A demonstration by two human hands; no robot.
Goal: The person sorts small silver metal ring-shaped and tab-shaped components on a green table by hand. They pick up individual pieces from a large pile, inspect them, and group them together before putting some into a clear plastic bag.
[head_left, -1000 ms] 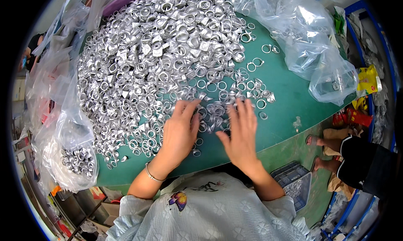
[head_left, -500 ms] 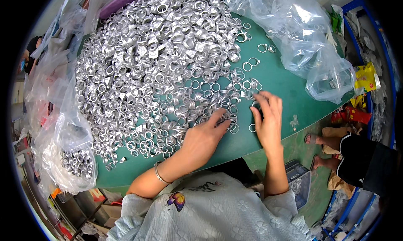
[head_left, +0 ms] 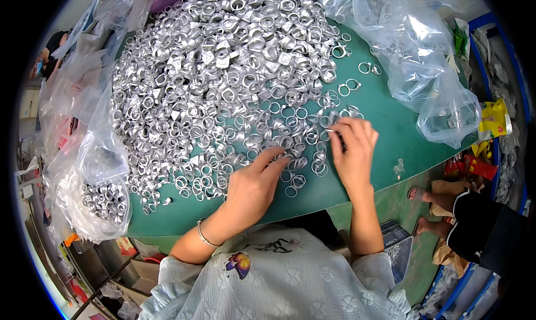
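On the green counter [head_left: 391,130], a broad heap of silver metal rings [head_left: 223,80] thins toward the near edge. Left hand [head_left: 254,186] lies flat, fingers spread over loose rings, likely raking them; right hand [head_left: 352,150] pinches one ring [head_left: 333,119] between fingertips.

Ring heap [head_left: 223,80] on table [head_left: 391,130]; bags left [head_left: 95,191] and right [head_left: 424,69]; hands at heap's near edge.
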